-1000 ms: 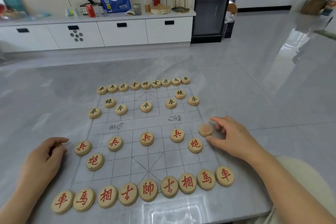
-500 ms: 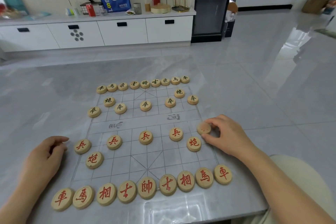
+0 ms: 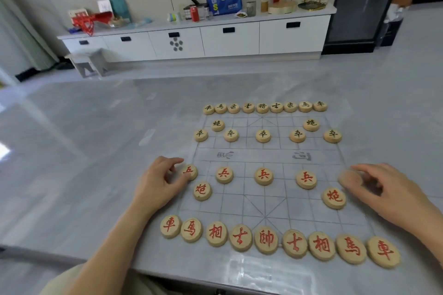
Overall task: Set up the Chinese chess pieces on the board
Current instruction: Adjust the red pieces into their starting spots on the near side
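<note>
Moves the left hand [image 3: 163, 182] in from the worktop [image 3: 96, 151] and pinches the end red soldier [image 3: 189, 171] to straighten it on the board [image 3: 268, 155]. Pinches the blurry blank-face piece [image 3: 350, 179] with the right hand [image 3: 383, 189] at the row's right end, likely to flip it.

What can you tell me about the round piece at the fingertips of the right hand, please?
The round piece is a pale wooden-looking disc, motion-blurred, with no legible character on its top face. It lies flat at the board's right edge, in line with the red soldier row and just beyond the right red cannon. The right hand seems to pinch it between forefinger and thumb.
</note>
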### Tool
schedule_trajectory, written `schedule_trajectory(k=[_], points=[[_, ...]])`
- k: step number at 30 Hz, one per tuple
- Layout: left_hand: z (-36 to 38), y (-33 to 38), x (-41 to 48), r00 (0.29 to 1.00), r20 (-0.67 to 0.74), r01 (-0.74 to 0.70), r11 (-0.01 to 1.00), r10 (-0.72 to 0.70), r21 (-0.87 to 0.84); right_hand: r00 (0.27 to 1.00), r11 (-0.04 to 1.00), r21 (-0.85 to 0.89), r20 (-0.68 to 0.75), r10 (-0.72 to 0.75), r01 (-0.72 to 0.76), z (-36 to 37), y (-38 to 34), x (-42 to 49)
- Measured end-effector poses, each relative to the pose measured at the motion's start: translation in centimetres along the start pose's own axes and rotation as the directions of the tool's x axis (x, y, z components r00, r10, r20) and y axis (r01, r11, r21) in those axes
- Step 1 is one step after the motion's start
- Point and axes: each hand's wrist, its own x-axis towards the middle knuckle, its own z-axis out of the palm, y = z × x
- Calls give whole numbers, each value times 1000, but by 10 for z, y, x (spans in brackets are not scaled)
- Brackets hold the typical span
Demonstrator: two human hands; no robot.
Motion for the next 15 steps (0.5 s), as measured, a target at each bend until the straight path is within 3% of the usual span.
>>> schedule_trajectory(k=[5, 15], points=[[2, -1, 2, 998, 63, -27, 995, 21, 101, 999, 1000, -25, -32, 6, -7, -1, -1, 0], [3, -3, 4, 998, 54, -39, 995, 34, 89, 1000, 999, -30, -26, -12, 12, -1, 0, -3]])
